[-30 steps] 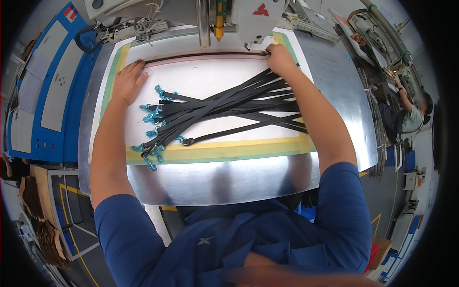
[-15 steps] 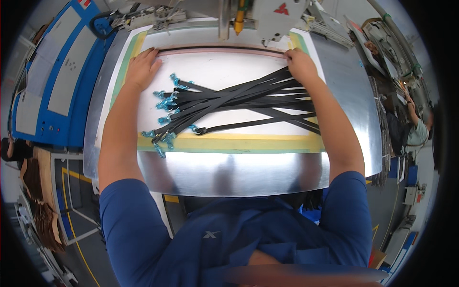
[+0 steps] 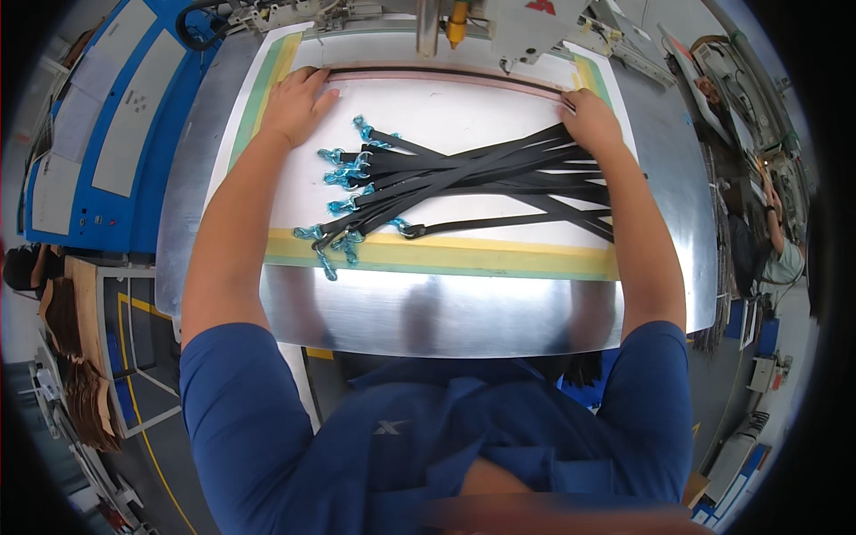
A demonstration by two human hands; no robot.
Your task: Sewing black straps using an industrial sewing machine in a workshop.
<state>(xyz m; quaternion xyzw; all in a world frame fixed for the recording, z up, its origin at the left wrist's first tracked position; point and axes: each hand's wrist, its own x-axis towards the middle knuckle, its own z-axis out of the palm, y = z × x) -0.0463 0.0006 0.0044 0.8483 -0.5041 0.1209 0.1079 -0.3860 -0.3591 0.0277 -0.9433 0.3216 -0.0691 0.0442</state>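
Note:
A long, thin black strap lies straight across the far part of the white work surface, along a pinkish strip. At its left end rests my left hand, palm down, fingers stretched out and thumb apart, fingertips touching the end. My right hand has its fingers bent and pinched together at the strap's right end. Between my arms, nearer to me, several flat black straps lie crossed in a loose pile. Their left ends carry hardware in shiny blue wrapping; my right forearm hides their right ends.
Above the far edge hangs a machine head with a yellow-orange nozzle. Yellow and green tape borders the white surface on a metal table. A blue cabinet stands left. Another person is at far right.
The whole view has shifted, so table, straps and machine head appear farther right and slightly higher. Both hands stay at the strap's ends; the pile lies as before.

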